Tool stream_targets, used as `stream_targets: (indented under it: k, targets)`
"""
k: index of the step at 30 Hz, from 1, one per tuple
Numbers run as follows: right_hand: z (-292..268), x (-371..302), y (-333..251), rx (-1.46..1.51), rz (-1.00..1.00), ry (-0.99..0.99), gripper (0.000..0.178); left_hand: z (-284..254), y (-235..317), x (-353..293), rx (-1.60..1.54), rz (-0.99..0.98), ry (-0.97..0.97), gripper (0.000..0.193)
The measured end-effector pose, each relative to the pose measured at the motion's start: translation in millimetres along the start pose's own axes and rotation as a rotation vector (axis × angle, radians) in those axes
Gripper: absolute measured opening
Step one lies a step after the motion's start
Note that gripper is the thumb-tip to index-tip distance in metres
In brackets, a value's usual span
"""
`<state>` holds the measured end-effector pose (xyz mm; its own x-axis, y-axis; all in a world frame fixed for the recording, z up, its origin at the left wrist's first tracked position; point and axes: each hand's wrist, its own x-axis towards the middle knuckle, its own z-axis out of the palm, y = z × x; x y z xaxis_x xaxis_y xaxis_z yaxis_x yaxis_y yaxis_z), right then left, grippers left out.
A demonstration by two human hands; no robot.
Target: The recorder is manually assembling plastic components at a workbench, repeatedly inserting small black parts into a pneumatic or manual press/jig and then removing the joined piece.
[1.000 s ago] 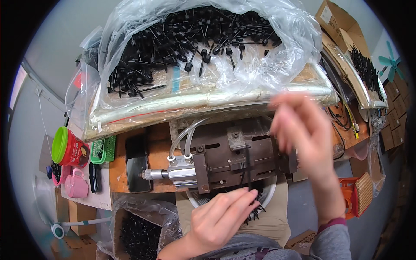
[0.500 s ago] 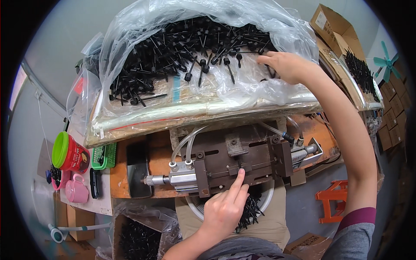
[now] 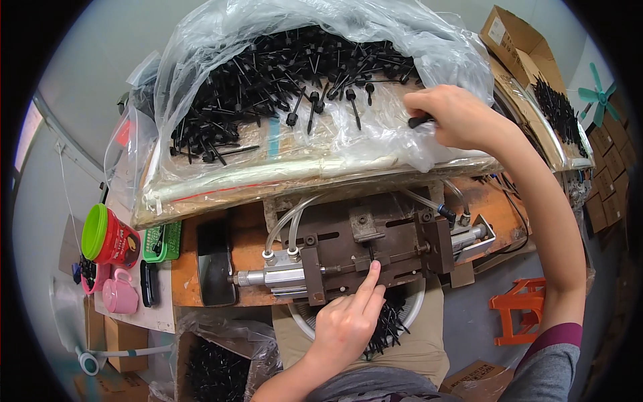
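Note:
My left hand reaches in from below with its index finger stretched out. That fingertip touches the middle of a dark brown metal clamping fixture, beside a thin black rod standing out below its centre block. Over the right part of the plastic-lined tray, my right hand pinches a black part; only its thick end shows, the rest being hidden by the hand. A heap of black plastic parts, thin stems with knobbed heads, fills the tray's far side. Several lie separately nearer to me.
Air cylinders with clear hoses flank the fixture on the orange-brown bench. To the left are a phone, a green basket, a red tub and a pink cup. Black parts fill a lined box below. An orange stool stands right.
My right hand has drawn back slightly rightward and down from the heap, with a black part now between its fingers. Both cylinder end knobs have shifted inward. My left hand stays put.

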<state>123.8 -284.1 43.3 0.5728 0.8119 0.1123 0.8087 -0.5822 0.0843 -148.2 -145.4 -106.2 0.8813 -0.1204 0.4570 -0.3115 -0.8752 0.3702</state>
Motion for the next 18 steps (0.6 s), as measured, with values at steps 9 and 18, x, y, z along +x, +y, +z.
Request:
stream_targets:
  k: [9, 18]
  targets:
    - [-3, -53, 23, 0.76, -0.043, 0.224, 0.01, -8, 1, -4, -0.093, 0.018, -0.02, 0.023]
    - [-17, -86, 19, 0.943, 0.195, 0.73, 0.017, -32, 11, -10, -0.267, 0.117, -0.17, 0.026]
